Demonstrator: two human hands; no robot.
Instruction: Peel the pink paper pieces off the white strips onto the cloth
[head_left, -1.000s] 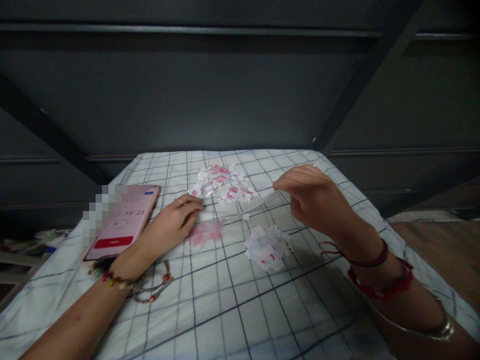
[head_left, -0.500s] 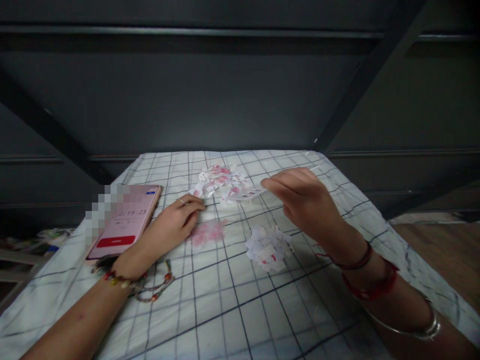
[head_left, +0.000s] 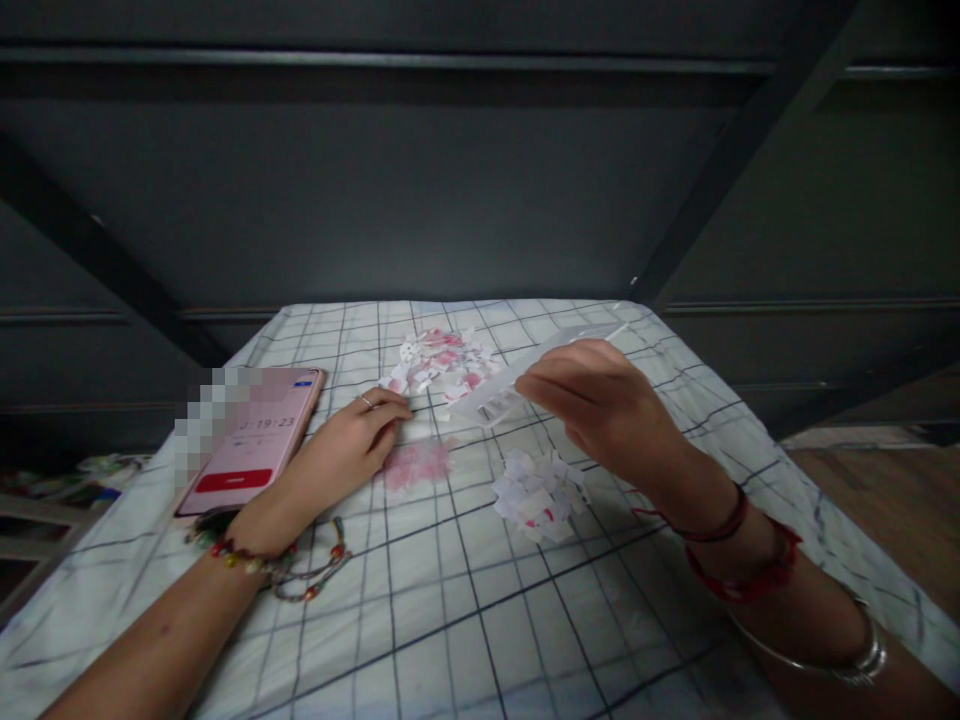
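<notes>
My right hand is raised over the right of the table, pinching a translucent flat plastic strip with slot-like marks at its left end. The strip slants up to the right behind my fingers, and its exact kind is unclear. Below it lies a small heap of white paper scraps. My left hand rests on the cloth, fingers loosely bent and holding nothing visible. Just beyond its fingertips is a wider pile of white and pink paper scraps. Beside its thumb lies a pink patch of thin bits.
A checked white cloth covers the table. On the left, a phone showing a timer lies beside my left wrist. A dark panelled wall stands directly behind the table. Wooden floor shows at the right.
The plastic strip has turned in my right hand, so its marked end dips toward me and its far end shows beyond my fingers. My left hand stays in place.
</notes>
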